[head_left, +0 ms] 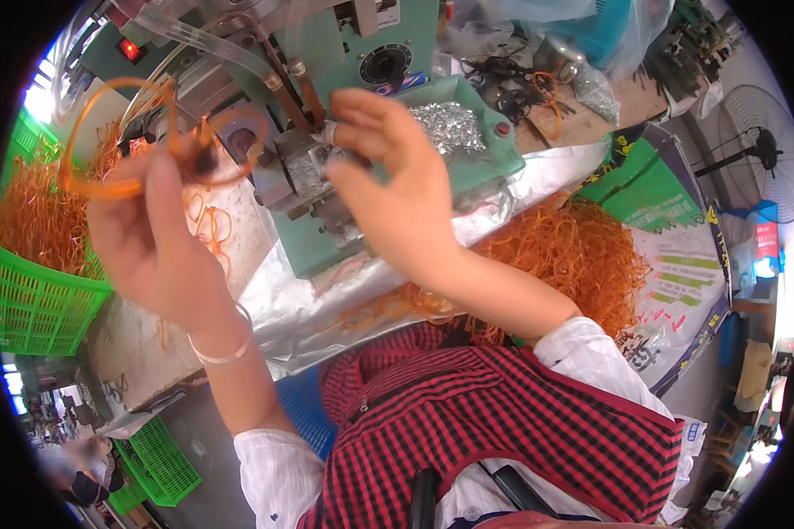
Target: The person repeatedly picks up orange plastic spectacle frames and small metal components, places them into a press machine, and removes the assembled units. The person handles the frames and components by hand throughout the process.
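In my left hand [154, 238], thumb and fingers are closed on a translucent orange eyeglass frame [106, 187], raised left of the green bench machine. Its far side is smeared by motion. My right hand [397, 167] reaches over the machine's metal work block [304, 172], beside the upright brown rods [307, 93]. Its fingers are curved and apart from the thumb, with nothing visible between them. A pale wrap shows near one fingertip. Right of this hand, a green tray [503, 159] on the machine holds a heap of small shiny metal pieces [445, 128].
A green basket [48, 295] full of orange frames stands at the left. More orange frames [556, 264] fill an open sack [679, 282] at the right. Dark parts [512, 84] and a clear bag [595, 93] lie on the bench behind. A fan [759, 145] stands far right.
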The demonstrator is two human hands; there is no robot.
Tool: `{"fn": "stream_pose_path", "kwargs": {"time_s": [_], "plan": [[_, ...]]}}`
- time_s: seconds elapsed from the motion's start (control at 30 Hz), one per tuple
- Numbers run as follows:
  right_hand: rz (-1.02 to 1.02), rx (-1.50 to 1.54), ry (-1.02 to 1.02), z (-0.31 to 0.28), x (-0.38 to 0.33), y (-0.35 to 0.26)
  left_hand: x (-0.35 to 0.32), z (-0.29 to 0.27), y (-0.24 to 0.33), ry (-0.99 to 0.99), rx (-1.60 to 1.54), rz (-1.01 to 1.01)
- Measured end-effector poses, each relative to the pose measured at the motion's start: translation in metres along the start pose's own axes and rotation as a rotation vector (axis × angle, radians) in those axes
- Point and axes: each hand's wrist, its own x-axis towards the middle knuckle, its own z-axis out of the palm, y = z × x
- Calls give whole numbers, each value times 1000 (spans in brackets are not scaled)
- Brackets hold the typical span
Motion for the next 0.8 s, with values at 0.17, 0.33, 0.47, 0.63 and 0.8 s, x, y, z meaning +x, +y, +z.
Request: {"fn": "stream_pose_path", "kwargs": {"time_s": [0.17,0.33,0.47,0.63,0.8], "plan": [[-222,-673,-168,-88,24,21,-55,8,-7,-330,-135,314],[-73,-853,-185,-141,18,56,-58,31,-20,-487,201,630],[-113,-719,66,-160,48,50,-66,37,-27,-448,196,649],[-119,-1041,-175,-157,22,62,-65,34,-26,-464,230,646],[-229,-1254,-189,-145,29,82,-79,29,-24,-464,183,518]]}}
